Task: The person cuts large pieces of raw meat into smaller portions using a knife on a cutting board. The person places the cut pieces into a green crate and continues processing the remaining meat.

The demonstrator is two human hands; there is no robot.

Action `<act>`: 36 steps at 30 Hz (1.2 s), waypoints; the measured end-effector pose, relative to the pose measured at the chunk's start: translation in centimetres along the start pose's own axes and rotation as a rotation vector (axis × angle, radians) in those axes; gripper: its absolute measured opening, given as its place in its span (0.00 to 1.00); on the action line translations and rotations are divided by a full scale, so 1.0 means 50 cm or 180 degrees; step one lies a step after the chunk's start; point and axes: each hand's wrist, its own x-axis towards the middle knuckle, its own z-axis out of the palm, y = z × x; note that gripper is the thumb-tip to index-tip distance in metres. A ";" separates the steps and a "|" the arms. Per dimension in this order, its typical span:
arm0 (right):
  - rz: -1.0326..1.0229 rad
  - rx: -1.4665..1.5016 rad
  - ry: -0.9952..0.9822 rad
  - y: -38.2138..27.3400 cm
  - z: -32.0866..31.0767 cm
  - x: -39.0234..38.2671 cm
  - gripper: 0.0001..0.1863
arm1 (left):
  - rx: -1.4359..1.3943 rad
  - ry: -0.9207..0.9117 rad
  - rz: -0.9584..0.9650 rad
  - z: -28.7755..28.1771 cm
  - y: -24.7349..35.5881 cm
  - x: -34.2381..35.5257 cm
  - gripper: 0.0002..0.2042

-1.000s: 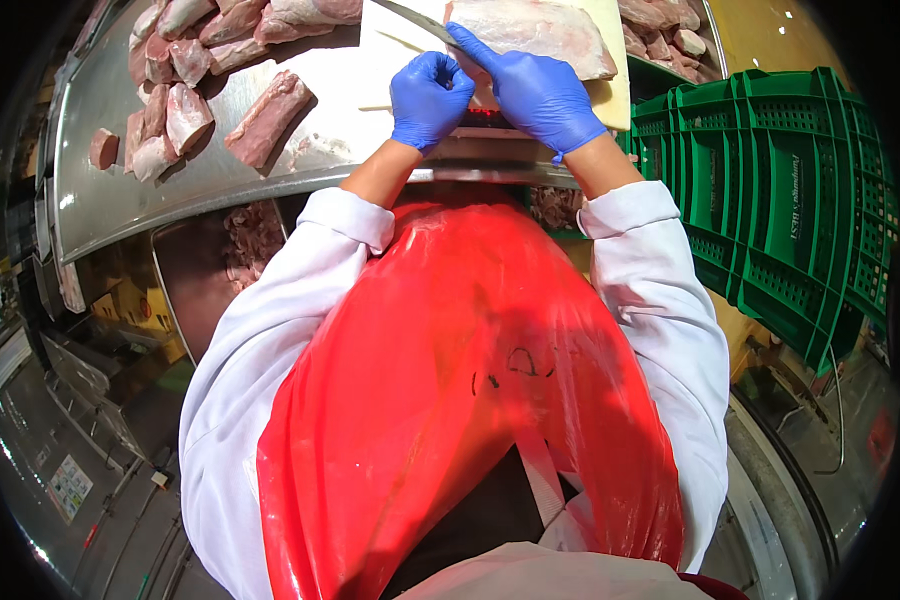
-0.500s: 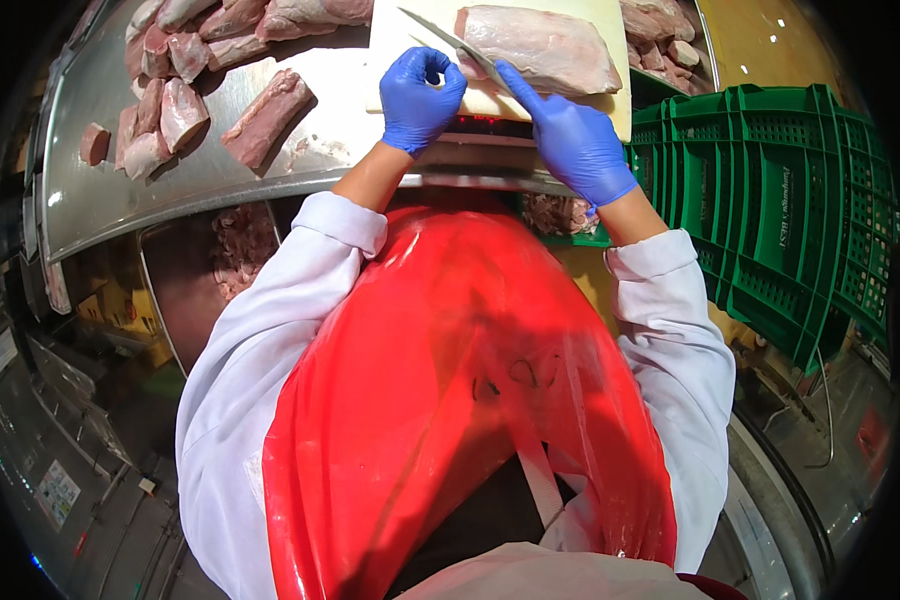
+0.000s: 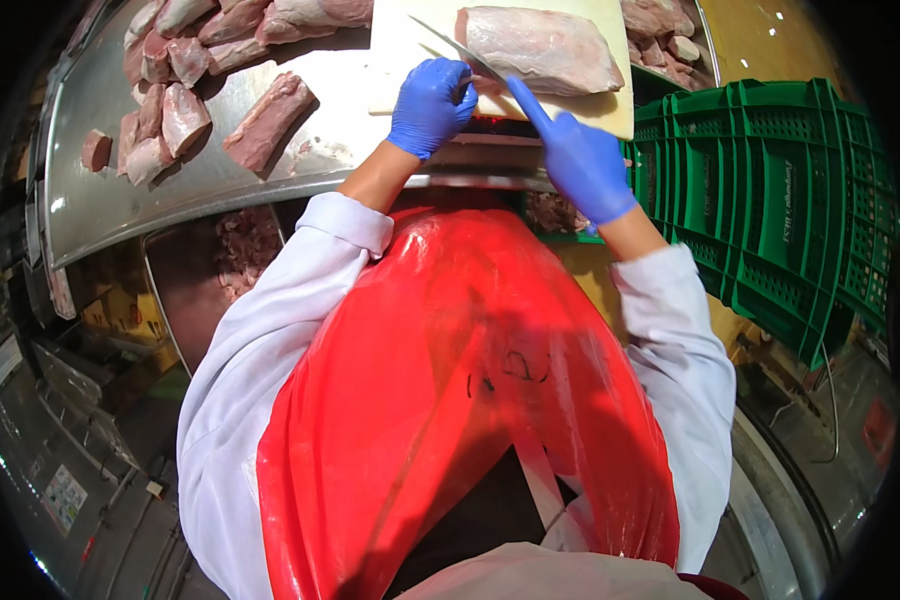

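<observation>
A large pale pink slab of meat (image 3: 540,48) lies on the white cutting board (image 3: 395,50). My right hand (image 3: 585,165), in a blue glove, is closed round a knife, its index finger stretched along the tool. The thin knife blade (image 3: 460,48) points up and left, passing over the board at the slab's near left corner. Just left of the blade, my blue-gloved left hand (image 3: 430,108) is curled at the board's near edge. Its fingers and thumb are pinched together; what they hold, if anything, I cannot make out.
Several cut meat pieces (image 3: 182,118) lie on the metal table (image 3: 80,200) to the left, one longer chunk (image 3: 268,120) apart. Green crates (image 3: 760,200) stand at the right. More meat (image 3: 658,35) lies beyond them. Below the table edge are meat scraps (image 3: 245,250).
My left hand has shifted slightly right and down. The right hand has drawn the knife a little toward me and to the right. The slab has stayed in place.
</observation>
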 end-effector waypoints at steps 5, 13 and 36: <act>0.0139 -0.0470 -0.1188 0.012 -0.090 -0.111 0.49 | 0.0139 -0.0100 0.0099 -0.008 -0.011 -0.006 0.06; 0.0462 0.0381 -0.0626 0.028 -0.072 -0.221 0.46 | 0.0111 -0.0402 -0.0004 -0.077 -0.073 0.009 0.04; 0.1456 0.1714 0.2292 -0.060 -0.049 0.137 0.38 | -0.0845 0.0008 0.0036 -0.147 -0.142 0.111 0.24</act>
